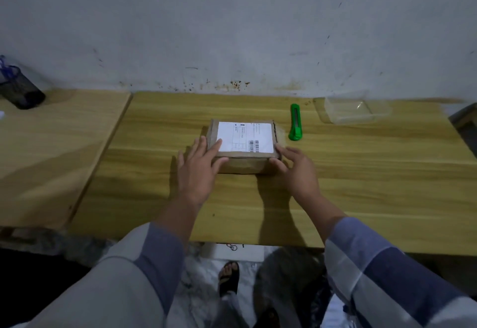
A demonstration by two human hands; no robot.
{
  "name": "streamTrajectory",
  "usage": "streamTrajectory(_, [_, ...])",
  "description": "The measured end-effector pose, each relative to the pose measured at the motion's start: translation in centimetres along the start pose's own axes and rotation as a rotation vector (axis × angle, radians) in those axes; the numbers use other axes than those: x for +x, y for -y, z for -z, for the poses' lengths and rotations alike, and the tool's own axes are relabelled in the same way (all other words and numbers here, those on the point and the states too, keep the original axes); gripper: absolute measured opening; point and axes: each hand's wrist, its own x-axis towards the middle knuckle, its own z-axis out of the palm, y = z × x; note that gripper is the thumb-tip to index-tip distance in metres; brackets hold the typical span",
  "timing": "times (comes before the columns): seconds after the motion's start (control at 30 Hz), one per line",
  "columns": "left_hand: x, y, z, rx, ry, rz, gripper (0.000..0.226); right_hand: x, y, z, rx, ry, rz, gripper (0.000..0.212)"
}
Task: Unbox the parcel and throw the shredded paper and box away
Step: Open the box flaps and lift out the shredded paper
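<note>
A small brown cardboard parcel point(245, 162) with a white shipping label on top lies closed in the middle of the wooden table point(361, 185). My left hand point(198, 170) rests flat against its left side, fingers spread, with fingertips on the top edge. At the parcel's near right corner my right hand point(294, 170) touches it with fingers apart. Neither hand has closed around the box. A green utility knife point(295, 126) lies just right of the parcel, untouched.
A clear plastic container point(353, 110) sits at the back right near the wall. A dark mesh pen holder point(22, 90) stands on the adjoining table at far left. Below the table's front edge I see a sandalled foot point(228, 278) on a pale floor.
</note>
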Motion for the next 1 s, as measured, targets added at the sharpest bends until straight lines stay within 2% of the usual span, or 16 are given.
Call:
streamTrajectory(0.1, [0.7,-0.4,0.6,-0.013,-0.053,-0.001,0.056,1.0,0.2,0.2,-0.039,-0.052,0.02,0.039])
streamTrajectory(0.17, [0.9,-0.5,0.7,-0.148,-0.039,0.013,0.061,1.3,0.2,0.2,-0.039,-0.055,0.061,0.036])
streamTrajectory(0.27, [0.6,-0.4,0.4,-0.424,0.046,0.082,0.083,1.0,0.0,-0.1,-0.089,-0.051,0.138,0.034])
streamTrajectory(0.33, [0.3,-0.2,-0.1,-0.427,0.063,0.102,0.098,0.7,-0.1,-0.6,-0.132,-0.028,0.206,0.04])
streamTrajectory(0.4, [0.3,-0.2,-0.4,-0.429,0.061,0.138,0.103,0.7,0.2,-1.1,-0.142,0.019,0.236,0.046])
streamTrajectory(0.53, [1.0,0.1,-0.4,-0.512,0.072,0.16,0.101,1.4,0.7,-1.4,-0.129,0.057,0.188,0.041])
streamTrajectory(0.67, [0.9,0.5,-0.3,-0.498,0.062,0.156,0.096,1.5,1.3,-1.0,-0.088,-0.06,0.215,0.034])
streamTrajectory(0.87, [0.8,1.0,-0.4,-0.444,0.044,0.117,0.056,2.4,2.8,-0.3,0.119,-0.103,0.183,0.032])
streamTrajectory(0.93, [0.8,0.8,-0.1,-0.431,0.052,0.106,0.06,2.8,3.7,0.0,0.161,-0.132,0.168,0.035])
streamTrajectory(1.0, [0.7,0.4,0.4,-0.411,0.035,0.105,0.079,3.0,4.6,0.2,0.194,-0.155,0.125,0.041])
